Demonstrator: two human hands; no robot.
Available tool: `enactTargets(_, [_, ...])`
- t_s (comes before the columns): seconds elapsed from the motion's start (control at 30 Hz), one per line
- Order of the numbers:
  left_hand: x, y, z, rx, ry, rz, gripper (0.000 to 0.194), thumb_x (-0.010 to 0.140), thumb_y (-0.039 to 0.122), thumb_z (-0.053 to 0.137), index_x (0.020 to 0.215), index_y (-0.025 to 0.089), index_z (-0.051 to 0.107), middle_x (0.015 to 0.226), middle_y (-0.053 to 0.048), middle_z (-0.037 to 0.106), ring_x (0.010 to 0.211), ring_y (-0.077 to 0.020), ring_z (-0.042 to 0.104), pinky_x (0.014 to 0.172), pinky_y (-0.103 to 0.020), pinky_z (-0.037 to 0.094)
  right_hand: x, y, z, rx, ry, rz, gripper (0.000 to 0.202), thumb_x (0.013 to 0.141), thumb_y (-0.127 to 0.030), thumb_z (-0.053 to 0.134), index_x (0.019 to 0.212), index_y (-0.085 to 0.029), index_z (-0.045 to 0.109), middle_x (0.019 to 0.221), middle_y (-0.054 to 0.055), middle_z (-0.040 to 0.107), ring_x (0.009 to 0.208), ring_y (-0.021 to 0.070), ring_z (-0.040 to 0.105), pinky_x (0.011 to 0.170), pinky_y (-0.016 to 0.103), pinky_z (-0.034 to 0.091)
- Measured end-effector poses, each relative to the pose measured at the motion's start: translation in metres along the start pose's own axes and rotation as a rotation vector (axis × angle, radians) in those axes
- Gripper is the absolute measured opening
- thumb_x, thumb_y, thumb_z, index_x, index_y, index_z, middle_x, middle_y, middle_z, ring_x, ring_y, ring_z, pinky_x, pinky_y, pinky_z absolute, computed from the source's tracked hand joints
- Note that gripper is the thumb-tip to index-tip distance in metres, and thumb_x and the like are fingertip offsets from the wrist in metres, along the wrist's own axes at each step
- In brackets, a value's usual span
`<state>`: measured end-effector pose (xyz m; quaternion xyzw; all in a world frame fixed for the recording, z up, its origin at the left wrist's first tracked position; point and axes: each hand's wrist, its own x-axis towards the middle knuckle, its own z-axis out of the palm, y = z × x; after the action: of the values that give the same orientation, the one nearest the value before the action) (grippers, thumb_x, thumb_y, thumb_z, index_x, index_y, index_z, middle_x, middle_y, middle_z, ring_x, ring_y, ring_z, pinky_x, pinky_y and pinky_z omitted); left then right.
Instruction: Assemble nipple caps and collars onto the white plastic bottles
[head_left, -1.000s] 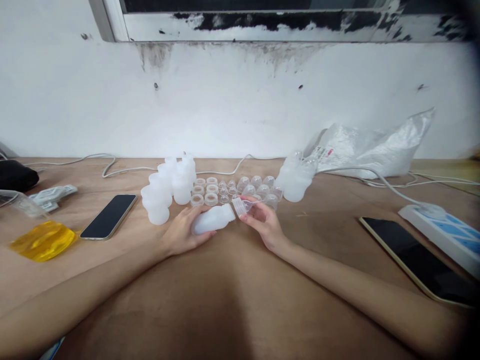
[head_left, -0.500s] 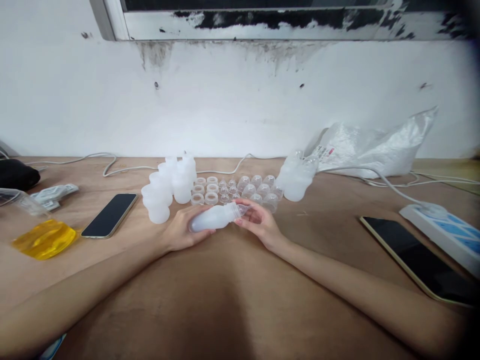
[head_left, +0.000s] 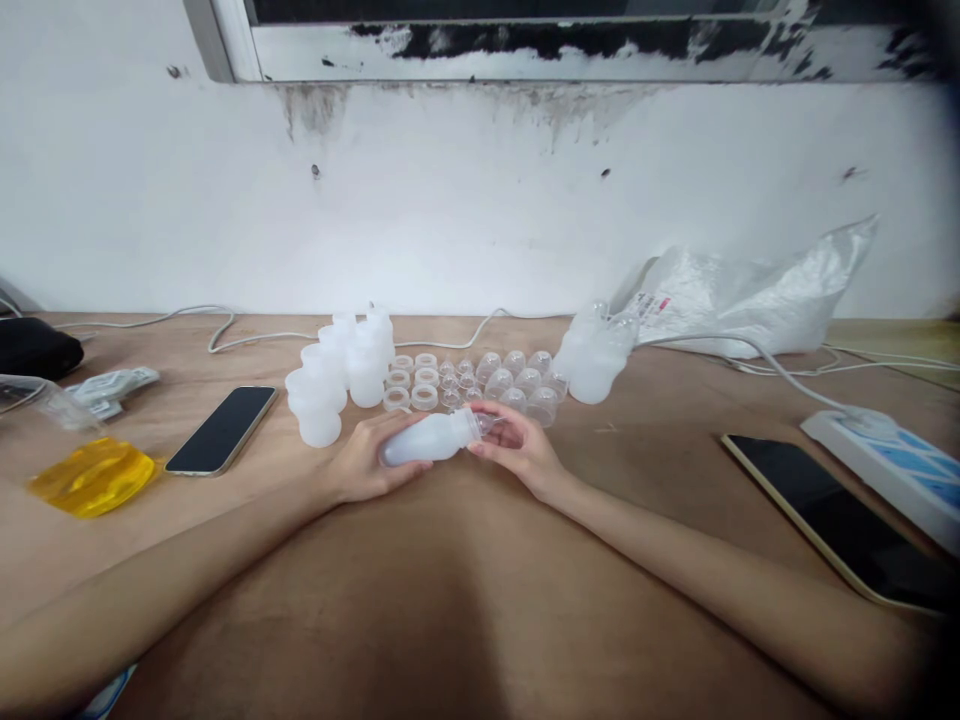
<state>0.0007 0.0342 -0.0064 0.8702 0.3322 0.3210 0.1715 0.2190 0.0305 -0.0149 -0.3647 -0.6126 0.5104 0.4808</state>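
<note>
Six loose rings (head_left: 424, 403), two phones (head_left: 221, 431)

Left to right on the surface (head_left: 337, 610): phone (head_left: 222, 430), upright bottles (head_left: 319, 426), rings (head_left: 424, 405), nipples (head_left: 448, 384), caps (head_left: 528, 381), capped bottles (head_left: 589, 376), bag (head_left: 739, 305), another phone (head_left: 832, 520) beside a power strip (head_left: 885, 475). Held bottle's (head_left: 424, 441) in front of the rings.

bottle (head_left: 424, 440): frosted white, translucent, smooth rounded body, narrower at the neck. Held tilted, nearly on its side, base left, mouth end right and slightly higher. Sits on the near side of the ring rows (head_left: 424, 402), body right in front of them. collar (head_left: 470, 425): clear-ish, at the bottle mouth, right of the ring rows. Can't tell if threaded on. teat (head_left: 489, 423): clear, pointing right out of the collar, farther right of the ring rows, partly covered.
</note>
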Motion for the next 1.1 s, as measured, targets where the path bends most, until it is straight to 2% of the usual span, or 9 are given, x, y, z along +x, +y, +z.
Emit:
enactTargets(0.1, [-0.0005, 0.0002, 0.0000, 0.017, -0.012, 0.014, 0.046, 0.076, 0.033, 0.055, 0.118, 0.017, 0.045, 0.106, -0.008, 0.058, 0.094, -0.0200, 0.056, 0.080, -0.031, 0.045, 0.0003, 0.0002, 0.0001, 0.001, 0.010, 0.011, 0.040, 0.059, -0.024, 0.071, 0.096, -0.023, 0.056, 0.093, 0.001, 0.062, 0.080, 0.0144, 0.061, 0.075, 0.030, 0.048])
enactTargets(0.23, [-0.0022, 0.0000, 0.0006, 0.048, -0.019, 0.027, 0.048, 0.077, 0.033, 0.055, 0.120, 0.017, 0.043, 0.105, -0.008, 0.057, 0.094, -0.0207, 0.055, 0.081, -0.032, 0.045, 0.0002, -0.0008, 0.0008, -0.036, 0.016, 0.046, 0.038, 0.060, -0.028, 0.071, 0.093, -0.021, 0.054, 0.069, -0.002, 0.062, 0.060, 0.0129, 0.059, 0.061, 0.029, 0.048])
enactTargets(0.33, [-0.0037, -0.0006, 0.0019, 0.074, -0.013, 0.031, 0.049, 0.077, 0.033, 0.055, 0.121, 0.017, 0.043, 0.107, -0.010, 0.055, 0.095, -0.0211, 0.055, 0.082, -0.032, 0.045, 0.0001, -0.0006, 0.0012, -0.113, 0.012, 0.051, 0.033, 0.063, -0.032, 0.068, 0.089, -0.020, 0.053, 0.055, -0.004, 0.059, 0.049, 0.0118, 0.055, 0.053, 0.026, 0.044])
enactTargets(0.5, [-0.0035, -0.0011, 0.0036, 0.085, -0.014, 0.037, 0.050, 0.077, 0.034, 0.055, 0.122, 0.017, 0.043, 0.109, -0.010, 0.054, 0.098, -0.0212, 0.054, 0.084, -0.033, 0.045, 0.0011, 0.0028, 0.0022, -0.257, -0.019, 0.003, 0.025, 0.073, -0.041, 0.057, 0.071, -0.019, 0.047, 0.047, -0.005, 0.050, 0.042, 0.0081, 0.045, 0.043, 0.021, 0.033])
enactTargets(0.6, [-0.0016, -0.0006, 0.0034, 0.057, 0.005, 0.016, 0.049, 0.076, 0.034, 0.055, 0.120, 0.017, 0.044, 0.106, -0.009, 0.056, 0.096, -0.0208, 0.054, 0.083, -0.032, 0.045, 0.0020, 0.0030, 0.0031, -0.235, -0.039, 0.012, 0.028, 0.075, -0.044, 0.055, 0.088, -0.020, 0.048, 0.054, -0.005, 0.049, 0.044, 0.0083, 0.045, 0.043, 0.020, 0.034])
enactTargets(0.73, [0.0005, 0.0014, 0.0020, 0.033, 0.041, 0.004, 0.048, 0.075, 0.034, 0.057, 0.118, 0.016, 0.046, 0.107, -0.009, 0.057, 0.097, -0.0215, 0.055, 0.082, -0.032, 0.045, 0.0002, 0.0001, 0.0027, -0.156, -0.130, -0.013, 0.060, 0.068, -0.037, 0.064, 0.120, -0.027, 0.036, 0.097, 0.003, 0.053, 0.069, 0.0114, 0.054, 0.058, 0.024, 0.044])
enactTargets(0.87, [0.0013, 0.0037, 0.0002, 0.025, 0.049, -0.014, 0.047, 0.075, 0.034, 0.057, 0.116, 0.015, 0.048, 0.108, -0.009, 0.058, 0.097, -0.0215, 0.055, 0.083, -0.032, 0.044, -0.0027, -0.0036, 0.0006, -0.060, -0.199, -0.045, 0.060, 0.071, -0.031, 0.061, 0.125, -0.031, 0.034, 0.119, 0.005, 0.046, 0.085, 0.0148, 0.054, 0.066, 0.027, 0.047])
enactTargets(1.0, [0.0010, 0.0035, -0.0003, 0.010, 0.022, 0.007, 0.047, 0.075, 0.034, 0.056, 0.118, 0.017, 0.047, 0.106, -0.008, 0.058, 0.095, -0.0211, 0.056, 0.081, -0.031, 0.045, -0.0008, -0.0053, 0.0001, -0.116, -0.091, -0.026, 0.041, 0.068, -0.030, 0.064, 0.107, -0.026, 0.052, 0.104, 0.004, 0.057, 0.084, 0.0170, 0.057, 0.065, 0.029, 0.048])
enactTargets(1.1, [-0.0002, 0.0014, 0.0002, 0.024, 0.006, 0.007, 0.048, 0.075, 0.035, 0.056, 0.119, 0.018, 0.045, 0.105, -0.008, 0.058, 0.094, -0.0214, 0.055, 0.081, -0.032, 0.045, 0.0025, -0.0037, 0.0015, -0.145, -0.017, 0.006, 0.037, 0.062, -0.030, 0.068, 0.095, -0.023, 0.055, 0.084, 0.002, 0.061, 0.072, 0.0159, 0.059, 0.060, 0.029, 0.047])
